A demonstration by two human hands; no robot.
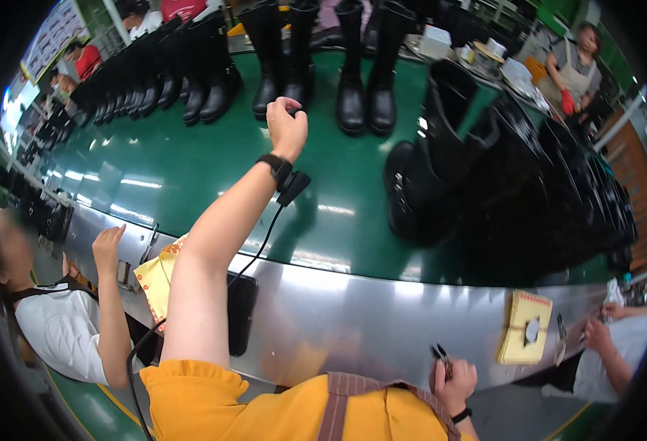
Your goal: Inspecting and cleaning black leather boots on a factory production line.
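Note:
My left hand (286, 128) reaches across the green conveyor belt (191, 169) with its fingers curled. It is at the toe of a black boot (267, 92) in an upright pair. A small dark patch shows between thumb and fingers; I cannot tell if it is the boot or something held. A black wristband with a small cabled device (292, 189) is on that wrist. Low near my body, my right hand (455, 382) is closed round small black snips (439, 353), their two pointed tips up. Another upright pair of black boots (367, 103) stands right of my left hand.
Tall black boots (500, 169) crowd the belt's right side; a row of boots (147, 88) runs far left. Along the metal edge (367, 316) lie a black phone-like slab (243, 312), yellow paper (158, 275) and a yellow pad (525, 327). Co-workers (66, 323) are at both sides.

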